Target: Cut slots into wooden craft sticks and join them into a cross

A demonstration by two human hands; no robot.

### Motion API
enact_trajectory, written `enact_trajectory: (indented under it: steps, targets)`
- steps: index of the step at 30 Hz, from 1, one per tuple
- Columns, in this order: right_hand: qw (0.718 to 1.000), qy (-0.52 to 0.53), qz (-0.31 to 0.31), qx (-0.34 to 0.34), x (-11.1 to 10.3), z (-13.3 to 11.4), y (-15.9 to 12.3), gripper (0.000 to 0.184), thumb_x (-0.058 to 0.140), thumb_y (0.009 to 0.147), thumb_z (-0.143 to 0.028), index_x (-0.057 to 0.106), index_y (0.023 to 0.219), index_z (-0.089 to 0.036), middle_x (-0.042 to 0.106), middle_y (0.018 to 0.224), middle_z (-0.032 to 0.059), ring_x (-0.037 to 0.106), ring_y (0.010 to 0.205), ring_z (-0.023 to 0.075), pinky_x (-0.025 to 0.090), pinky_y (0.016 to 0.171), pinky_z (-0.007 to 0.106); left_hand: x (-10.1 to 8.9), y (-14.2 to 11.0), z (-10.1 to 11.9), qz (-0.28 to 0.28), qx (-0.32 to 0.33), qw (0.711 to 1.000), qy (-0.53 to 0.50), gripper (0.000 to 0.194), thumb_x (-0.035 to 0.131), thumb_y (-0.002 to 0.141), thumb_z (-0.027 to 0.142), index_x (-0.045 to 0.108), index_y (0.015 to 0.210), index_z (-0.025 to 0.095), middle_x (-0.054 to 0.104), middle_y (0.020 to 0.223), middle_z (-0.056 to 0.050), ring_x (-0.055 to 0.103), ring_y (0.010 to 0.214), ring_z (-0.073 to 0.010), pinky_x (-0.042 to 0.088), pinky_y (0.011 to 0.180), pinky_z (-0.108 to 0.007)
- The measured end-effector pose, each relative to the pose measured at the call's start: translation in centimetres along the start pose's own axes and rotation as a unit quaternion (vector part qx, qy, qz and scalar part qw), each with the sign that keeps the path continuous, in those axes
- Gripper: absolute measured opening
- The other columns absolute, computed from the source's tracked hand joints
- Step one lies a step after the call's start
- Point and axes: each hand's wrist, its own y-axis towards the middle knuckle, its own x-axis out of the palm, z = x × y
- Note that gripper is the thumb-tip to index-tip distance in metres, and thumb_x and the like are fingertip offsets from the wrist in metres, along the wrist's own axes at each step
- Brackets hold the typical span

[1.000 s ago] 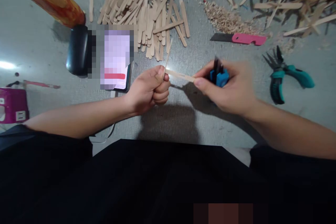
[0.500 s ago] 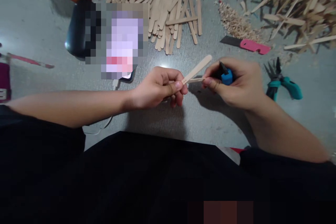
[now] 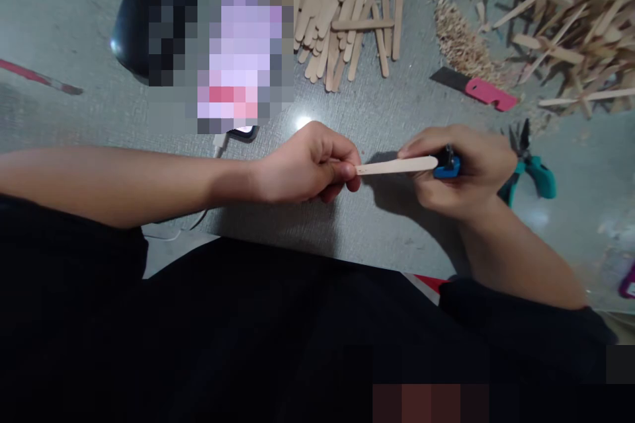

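My left hand (image 3: 310, 165) is closed, pinching one end of a flat wooden craft stick (image 3: 397, 166) that points right and lies level above the grey floor. My right hand (image 3: 459, 168) is wrapped round a small blue-and-black cutting tool (image 3: 447, 165), held against the stick's far end. The two hands are a stick's length apart over bare floor. Part of the tool is hidden by my fingers.
A heap of plain craft sticks (image 3: 342, 6) lies at the top centre, wood shavings (image 3: 459, 43) and a pink-handled blade (image 3: 476, 90) to its right, cut sticks (image 3: 570, 6) at top right. Teal pliers (image 3: 528, 168) lie beside my right hand. A phone (image 3: 238, 79) leans on a black object (image 3: 133, 33).
The stick went from tilted up to level between my hands. A thinner strip seen earlier in my left hand is no longer visible. The view shifted downward.
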Motion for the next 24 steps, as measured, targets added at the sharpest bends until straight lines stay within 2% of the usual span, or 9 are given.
enact_trajectory:
  steps: [4, 12, 17, 20, 22, 24]
  targets:
    - [1.0, -0.007, 0.021, -0.014, 0.3, -0.4, -0.4, 0.012, 0.068, 0.106, -0.033, 0.074, 0.096, -0.034, 0.079, 0.075, -0.0003, 0.075, 0.059, 0.0209, 0.057, 0.051, 0.037, 0.1, -0.2, 0.1, -0.01, 0.005, 1.0, -0.004, 0.026, 0.065, 0.094, 0.0, 0.073, 0.074, 0.014, 0.062, 0.05, 0.002, 0.05, 0.041, -0.0052, 0.038, 0.041, -0.014]
    - [0.998, 0.014, 0.05, -0.036, 1.1, -1.4, -0.5, 0.014, 0.072, 0.101, -0.019, 0.076, 0.098, -0.032, 0.08, 0.075, -0.0007, 0.074, 0.055, 0.0206, 0.053, 0.046, 0.036, 0.3, -0.3, 0.3, -0.012, -0.033, 0.999, -0.042, 0.028, 0.064, 0.095, 0.0, 0.072, 0.072, 0.015, 0.063, 0.049, 0.001, 0.048, 0.038, -0.0062, 0.037, 0.039, -0.015]
    - [0.994, 0.007, 0.04, -0.099, 0.6, -0.6, -0.3, 0.011, 0.073, 0.095, -0.022, 0.076, 0.1, -0.03, 0.081, 0.076, -0.0024, 0.076, 0.057, 0.0184, 0.055, 0.046, 0.031, 0.0, -0.1, 0.3, -0.024, -0.036, 0.999, -0.031, 0.027, 0.065, 0.093, 0.0, 0.072, 0.071, 0.015, 0.063, 0.05, 0.001, 0.05, 0.039, -0.0057, 0.037, 0.039, -0.014]
    - [0.995, 0.024, 0.046, -0.09, 0.7, -0.5, -0.2, 0.014, 0.073, 0.093, -0.022, 0.076, 0.105, -0.028, 0.081, 0.077, -0.0018, 0.077, 0.057, 0.0186, 0.055, 0.048, 0.031, -0.1, 0.0, 0.2, -0.022, -0.035, 0.999, -0.033, 0.026, 0.067, 0.092, 0.002, 0.072, 0.071, 0.015, 0.063, 0.05, 0.001, 0.05, 0.039, -0.0059, 0.038, 0.04, -0.014]
    - [0.994, 0.026, 0.066, -0.083, 0.9, -0.9, -0.3, 0.014, 0.073, 0.094, -0.02, 0.076, 0.104, -0.028, 0.079, 0.073, -0.0032, 0.075, 0.054, 0.0178, 0.052, 0.045, 0.031, -0.1, -0.1, 0.1, -0.031, -0.041, 0.998, -0.045, 0.024, 0.068, 0.093, 0.003, 0.072, 0.072, 0.015, 0.064, 0.05, 0.001, 0.051, 0.04, -0.0058, 0.039, 0.041, -0.014]
    - [0.995, 0.018, 0.061, -0.072, 1.1, -1.5, -0.3, 0.016, 0.071, 0.096, -0.015, 0.076, 0.101, -0.03, 0.08, 0.073, -0.0035, 0.075, 0.054, 0.0176, 0.053, 0.044, 0.03, -0.1, -0.1, 0.0, -0.042, -0.043, 0.996, -0.063, 0.022, 0.069, 0.093, 0.005, 0.072, 0.073, 0.015, 0.064, 0.051, 0.001, 0.051, 0.04, -0.0059, 0.04, 0.041, -0.014]
